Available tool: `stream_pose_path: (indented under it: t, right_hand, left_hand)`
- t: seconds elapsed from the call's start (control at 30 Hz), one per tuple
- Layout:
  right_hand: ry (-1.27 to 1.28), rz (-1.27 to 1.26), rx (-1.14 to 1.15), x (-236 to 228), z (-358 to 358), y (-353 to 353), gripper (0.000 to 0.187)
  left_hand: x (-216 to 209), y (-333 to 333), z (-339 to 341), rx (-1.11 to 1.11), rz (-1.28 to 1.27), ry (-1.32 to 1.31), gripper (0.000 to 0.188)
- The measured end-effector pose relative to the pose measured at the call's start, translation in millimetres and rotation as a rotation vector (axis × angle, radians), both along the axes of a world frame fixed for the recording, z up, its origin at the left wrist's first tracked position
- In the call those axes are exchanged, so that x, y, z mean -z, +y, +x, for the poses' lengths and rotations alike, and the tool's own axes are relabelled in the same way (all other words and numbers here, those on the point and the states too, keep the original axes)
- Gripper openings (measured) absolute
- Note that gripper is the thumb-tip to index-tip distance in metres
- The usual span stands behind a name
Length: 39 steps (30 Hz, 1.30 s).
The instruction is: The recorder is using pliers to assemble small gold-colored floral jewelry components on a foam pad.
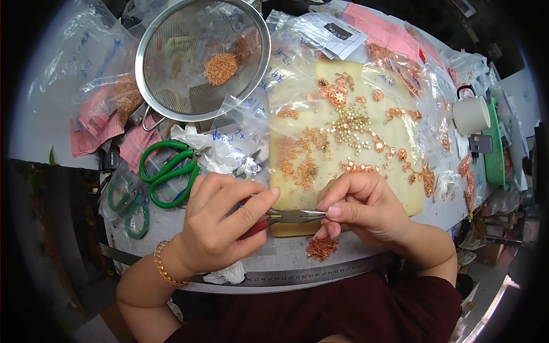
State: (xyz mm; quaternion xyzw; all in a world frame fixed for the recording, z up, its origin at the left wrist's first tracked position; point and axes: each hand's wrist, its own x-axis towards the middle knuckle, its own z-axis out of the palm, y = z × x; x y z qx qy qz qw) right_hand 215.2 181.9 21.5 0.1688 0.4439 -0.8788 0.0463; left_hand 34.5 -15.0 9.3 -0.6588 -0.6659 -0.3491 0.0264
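Note:
My left hand (220, 220) is wrapped round a pair of red-handled pliers (291, 216), whose slim metal jaws point right. At the jaw tips, the thumb and forefinger of my right hand (363, 208) are pinched together. Whatever lies between those fingers is too small to make out. Just below them is a small heap of copper-coloured rings or chain links (322, 248); I cannot tell whether any of it hangs from the fingers. Beyond my hands, a cream-coloured mat (366, 68) carries gold beads (351, 121), copper-coloured discs (338, 96) and many tiny loose rings (303, 154).
A mesh strainer (171, 111) with copper-coloured bits sits at the far left. Green-handled scissors (171, 174) lie near my left hand. Clear plastic bags (94, 54) and pink papers (380, 28) surround the mat. A white mug (472, 116) and green basket (496, 143) stand right. A metal ruler (303, 275) runs along the near edge.

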Motion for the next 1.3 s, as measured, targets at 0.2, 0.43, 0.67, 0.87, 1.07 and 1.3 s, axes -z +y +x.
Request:
stream_pose_path:
  t: [0.2, 0.43, 0.67, 0.87, 1.07, 1.3]
  right_hand:
    - [-0.056, 0.007, 0.016, -1.3, 1.7, 3.5, 0.015]
    - [0.121, 1.386, -0.164, -46.3, -5.8, 31.2, 0.006]
    - [0.007, 1.53, -0.33, -33.7, 26.7, 20.8, 0.02]
    - [0.307, 1.757, -0.434, -29.3, 19.8, 24.6, 0.023]
    - [0.175, 1.436, -0.307, -36.2, 5.8, 17.0, 0.015]
    - [0.088, 1.364, -0.365, -23.2, -28.5, -3.9, 0.014]
  left_hand:
    - [-7.3, 0.3, -0.5, 0.017, -0.037, 0.087, 0.056]
    - [-6.6, -1.4, 1.2, 0.162, -0.106, 0.127, 0.048]
    - [-17.0, -1.2, 5.7, 0.308, -0.215, 0.239, 0.038]
    - [-10.7, -1.9, 7.2, 0.29, -0.164, 0.225, 0.037]
    - [-3.4, 2.7, -4.6, 0.09, -0.013, 0.039, 0.049]
    - [1.6, 6.0, -18.0, -0.078, 0.122, -0.072, 0.05]
